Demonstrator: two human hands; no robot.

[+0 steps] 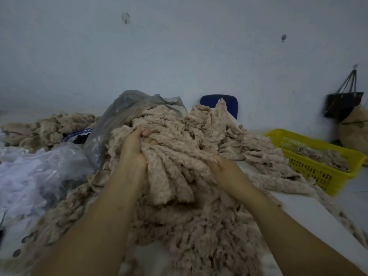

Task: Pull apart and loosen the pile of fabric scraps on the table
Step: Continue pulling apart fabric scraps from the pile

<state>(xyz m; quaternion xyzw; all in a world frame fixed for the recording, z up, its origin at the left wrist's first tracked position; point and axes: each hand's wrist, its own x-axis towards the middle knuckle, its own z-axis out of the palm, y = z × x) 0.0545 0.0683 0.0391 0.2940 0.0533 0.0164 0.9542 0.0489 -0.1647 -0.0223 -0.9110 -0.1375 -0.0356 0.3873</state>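
- The white table [310,214] takes up pretty much the whole lower view, and most of it is buried.
- The pile of beige fuzzy fabric scraps [199,226] sits dead centre on that table. It runs from the near edge back toward the wall, and strips trail off to its right.
- There's a crumpled whitish plastic bag [29,172] just left of the pile, touching its edge.
- A grey see-through plastic bag [119,116] is at the pile's back-left. It stands up tall, with scraps spilling out of its mouth into the pile.
- A yellow perforated plastic basket [310,170] is right of the pile, just beside the trailing strips, with a few scraps lying in it.
- A smaller heap of the same beige scraps [45,126] is off to the pile's far left, behind the whitish bag.
- A black handbag [342,106] hangs on the wall, well right of the pile and beyond the basket.
- The blue chair back [211,100] pokes up right behind the pile.
- The left hand [133,148] is up on the pile's left side, with its fingers curled into a clump of scraps and gripping it.
- The right hand [225,168] is on the pile's right side, lower down. Its fingers are buried under the fabric, so I honestly can't tell if it's clutching anything.
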